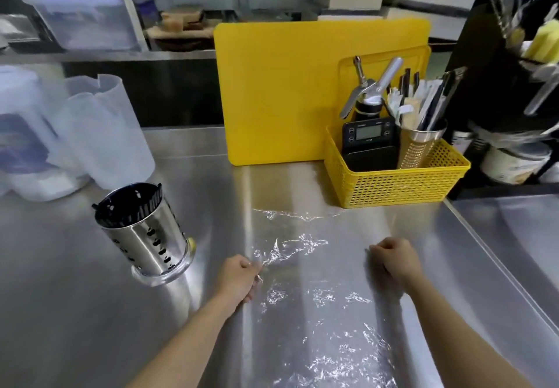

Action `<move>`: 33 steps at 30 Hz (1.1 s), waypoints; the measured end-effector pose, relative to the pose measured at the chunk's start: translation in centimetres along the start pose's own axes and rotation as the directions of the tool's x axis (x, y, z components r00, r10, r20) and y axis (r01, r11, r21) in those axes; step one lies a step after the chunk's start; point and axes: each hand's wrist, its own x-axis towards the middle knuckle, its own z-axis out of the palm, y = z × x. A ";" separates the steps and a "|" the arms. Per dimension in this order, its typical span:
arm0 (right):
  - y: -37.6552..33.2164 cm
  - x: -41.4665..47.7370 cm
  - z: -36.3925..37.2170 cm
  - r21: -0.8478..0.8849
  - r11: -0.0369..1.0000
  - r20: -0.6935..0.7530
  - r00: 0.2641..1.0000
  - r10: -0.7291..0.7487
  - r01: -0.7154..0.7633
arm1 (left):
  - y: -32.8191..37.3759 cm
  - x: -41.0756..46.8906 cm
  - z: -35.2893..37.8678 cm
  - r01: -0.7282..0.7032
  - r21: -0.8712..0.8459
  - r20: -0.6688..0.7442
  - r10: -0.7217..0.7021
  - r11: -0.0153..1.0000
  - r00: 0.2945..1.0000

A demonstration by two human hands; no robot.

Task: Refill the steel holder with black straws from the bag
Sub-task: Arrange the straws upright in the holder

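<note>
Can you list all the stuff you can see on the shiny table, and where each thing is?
Perforated steel holder: one, silver, black straws inside, left of hands.
Clear plastic bag: one, see-through, flat between hands.
Yellow mesh basket: one, back right.
Black digital scale: one, inside basket.
Yellow cutting boards: two, upright behind basket.
Translucent plastic jugs: at least two, whitish, back left.
Steel table: one, silver.
Left hand: closed on bag's left edge.
Right hand: closed on bag's right edge.

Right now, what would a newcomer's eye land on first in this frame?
The big yellow cutting board standing at the back, with the yellow basket of utensils beside it. Then the perforated steel holder at left, and both hands, left hand and right hand, gripping a clear plastic bag.
</note>
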 end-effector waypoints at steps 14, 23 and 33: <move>-7.4 1.4 0.1 -0.235 0.968 0.056 0.996 -0.076 0.087 | 2.7 -0.7 -6.2 -0.204 0.574 0.056 0.211 0.793 0.976; -20.7 -5.1 4.4 0.037 0.908 0.166 0.894 -0.417 0.417 | 7.6 -5.7 -16.0 -0.576 0.395 0.051 0.609 0.716 0.792; -28.1 -13.0 11.0 0.335 0.834 0.266 0.805 -0.530 0.438 | 6.6 -6.2 -24.6 -0.763 0.288 -0.210 0.816 0.579 0.539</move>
